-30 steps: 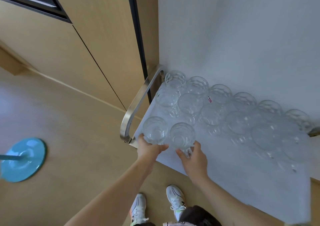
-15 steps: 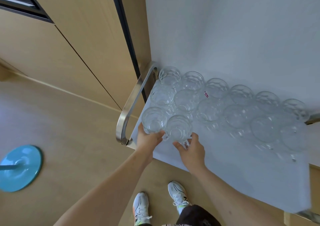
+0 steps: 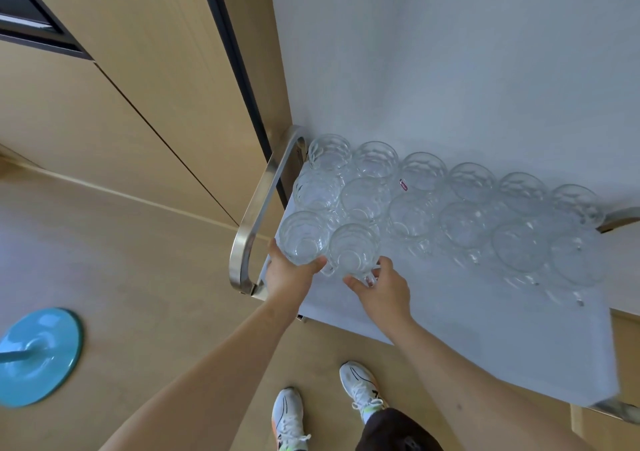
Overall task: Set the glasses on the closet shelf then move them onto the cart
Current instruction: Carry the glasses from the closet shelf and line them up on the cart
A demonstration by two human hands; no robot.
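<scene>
Several clear patterned glass mugs (image 3: 415,201) stand in two rows on the cart's white top (image 3: 485,329), against the white wall. Two more stand in front at the left end. My left hand (image 3: 289,276) grips the left one (image 3: 303,237) around its near side. My right hand (image 3: 381,289) pinches the handle of the right one (image 3: 353,248). Both mugs stand upright on the cart top, touching each other and close to the row behind.
The cart's curved steel handle (image 3: 254,222) rises just left of my left hand. Wooden closet doors (image 3: 138,87) stand to the left with a dark gap beside the wall. A blue round stand base (image 3: 38,353) lies on the wooden floor.
Both hands have slid the two front mugs a little farther back, toward the rows. The grips look unchanged.
</scene>
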